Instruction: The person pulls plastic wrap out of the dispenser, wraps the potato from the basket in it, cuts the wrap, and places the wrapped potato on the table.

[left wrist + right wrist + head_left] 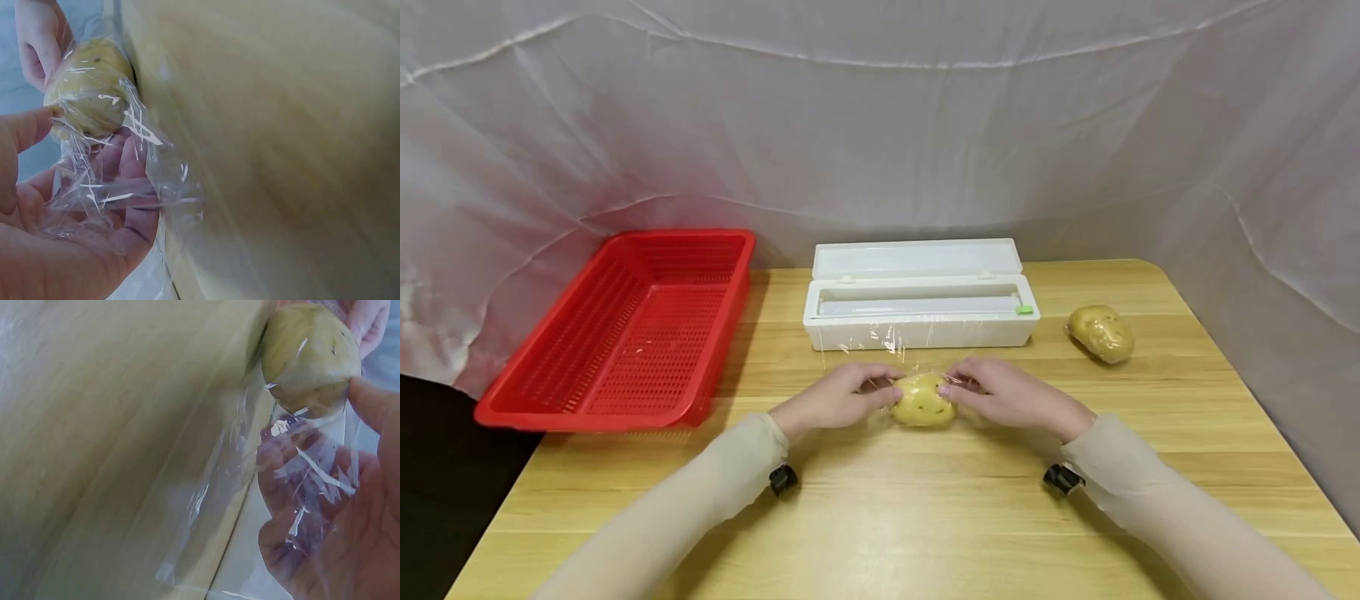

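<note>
A yellow potato (923,400) partly covered in clear plastic wrap (147,187) lies between both hands, near the middle of the wooden table. From its left end my left hand (842,398) holds it, thumb on the skin and fingers curled behind. At the opposite end my right hand (1011,398) grips it the same way. Loose, crinkled film spreads over the fingers in both wrist views, including a wide flap of wrap (200,506) beside the right hand. Behind the potato stands a white wrap dispenser (925,333), lid raised, with film stretching from its front.
A red perforated basket (722,333) sits at the left, overhanging the table's edge. On the right lies another potato (1101,333), wrapped in film. A small green slider (1024,310) is at the dispenser's right end. Grey-white cloth (880,125) hangs behind the table (880,533).
</note>
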The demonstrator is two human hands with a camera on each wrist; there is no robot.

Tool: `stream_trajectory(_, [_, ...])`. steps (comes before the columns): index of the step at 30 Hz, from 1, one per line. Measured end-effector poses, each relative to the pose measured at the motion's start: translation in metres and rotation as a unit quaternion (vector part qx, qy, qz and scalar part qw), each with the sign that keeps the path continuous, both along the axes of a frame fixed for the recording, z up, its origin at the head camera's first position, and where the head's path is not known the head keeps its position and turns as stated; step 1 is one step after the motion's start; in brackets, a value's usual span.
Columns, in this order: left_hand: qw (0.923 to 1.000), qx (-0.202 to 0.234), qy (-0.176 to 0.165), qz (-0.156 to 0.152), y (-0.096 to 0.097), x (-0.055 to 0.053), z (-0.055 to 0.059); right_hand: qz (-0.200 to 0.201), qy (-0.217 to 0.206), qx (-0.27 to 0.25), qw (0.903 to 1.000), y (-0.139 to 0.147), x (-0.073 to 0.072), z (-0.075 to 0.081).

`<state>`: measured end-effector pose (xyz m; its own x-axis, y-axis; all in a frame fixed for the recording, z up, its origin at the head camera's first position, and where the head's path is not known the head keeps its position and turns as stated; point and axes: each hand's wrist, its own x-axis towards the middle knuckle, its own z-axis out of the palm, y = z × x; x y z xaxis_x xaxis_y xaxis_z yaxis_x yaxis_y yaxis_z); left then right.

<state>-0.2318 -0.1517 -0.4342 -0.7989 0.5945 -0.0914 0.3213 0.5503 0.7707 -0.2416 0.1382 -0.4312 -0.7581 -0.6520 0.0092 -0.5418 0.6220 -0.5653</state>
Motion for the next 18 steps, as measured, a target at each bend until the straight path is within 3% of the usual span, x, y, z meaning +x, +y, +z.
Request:
stream_trajectory(6, [0.9998, -0.010, -0.003, -0.016, -0.001, -0.011, -0.001, -0.047, 0.056, 0.005, 0.9973, 0.000, 0.009, 0.009])
stream_trajectory(12, [0.9988, -0.009, -0.047, -0.007, -0.004, -0.018, 0.000, -0.012, 0.177, 0.046, 0.9831, -0.009, 0.019, 0.015])
stream_trajectory(18, [0.9990, -0.017, -0.042, 0.006, -0.005, -0.019, -0.002, -0.002, 0.198, 0.074, 0.9773, -0.015, 0.017, 0.005])
